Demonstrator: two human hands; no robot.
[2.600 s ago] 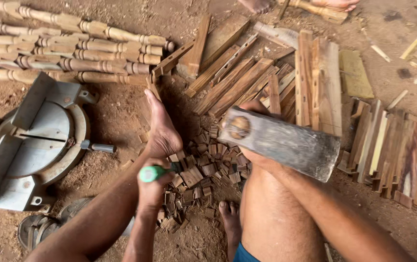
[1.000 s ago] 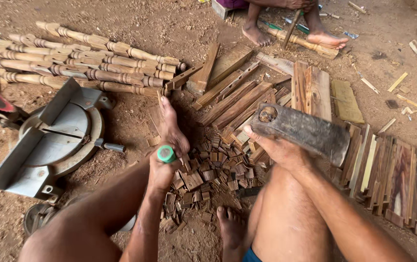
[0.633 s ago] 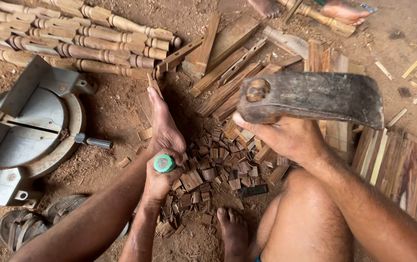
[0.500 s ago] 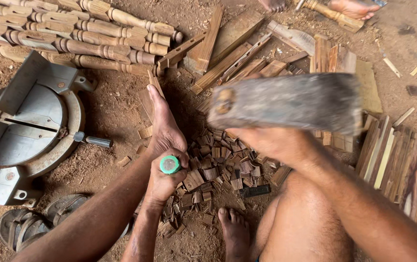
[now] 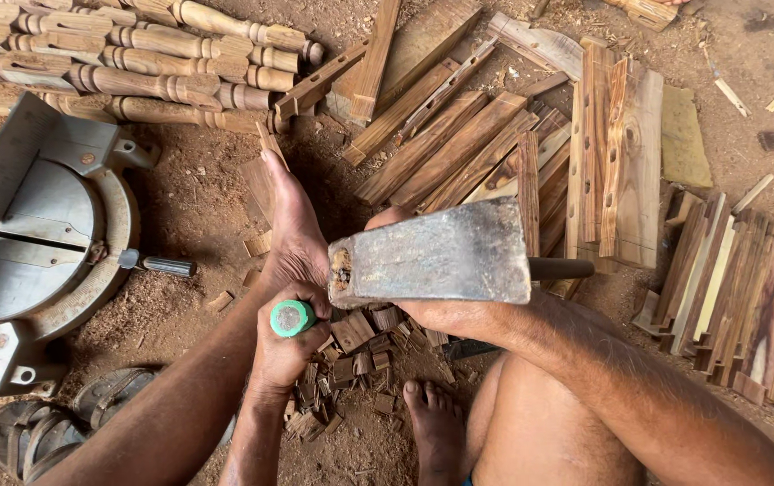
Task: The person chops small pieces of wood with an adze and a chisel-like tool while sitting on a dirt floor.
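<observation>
Dirt floor [image 5: 189, 207] crowded; left hand [image 5: 286, 337] clamped on green-capped chisel [image 5: 292, 318], right hand [image 5: 445, 310] gripping axe head [image 5: 432, 255] touching cap

left hand [image 5: 283, 346] fisted, forearm low | right hand [image 5: 423, 306] clenched, forearm angled in

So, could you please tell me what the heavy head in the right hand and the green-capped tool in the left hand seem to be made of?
The axe head held by the right hand looks like dull grey steel, worn and scuffed, with a rusty brown butt end. The tool in the left hand shows only a smooth green handle end, probably plastic; its blade is hidden.
</observation>
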